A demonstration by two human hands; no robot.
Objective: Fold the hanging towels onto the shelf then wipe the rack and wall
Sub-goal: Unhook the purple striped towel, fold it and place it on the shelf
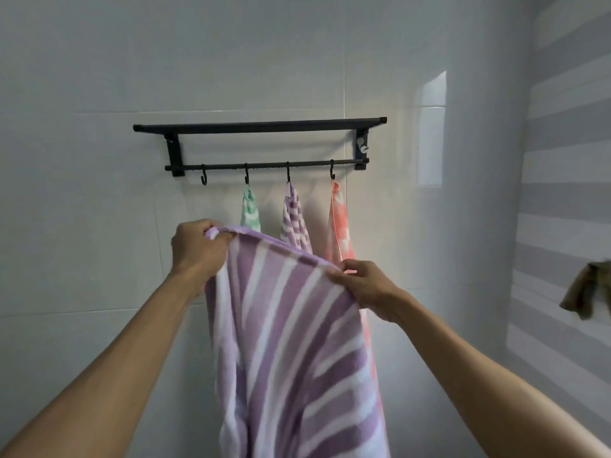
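Head view: both hands hold up a purple-and-white striped terry towel (291, 342) in front of a black metal wall rack (261, 125) w/ a top shelf and a lower hook rail. Left hand (198, 246) grips the towel's upper left corner, fingers curled round the hem; right hand (367, 289) pinches the upper right edge, lower than the left, so the top hem slopes down to the right. Hands are well apart, towel spread between them, rest hanging down past the bottom of frame. On the rail, 4 hooks: leftmost black hook (204, 178) bare; next 3 carry a mint-green and white towel (249, 209), a second purple striped towel (294, 219) and a coral-pink towel (340, 226), all hanging behind the held one. White glossy tiled wall (82, 209) behind. At far right, a brownish crumpled cloth (585, 290) on the side wall.
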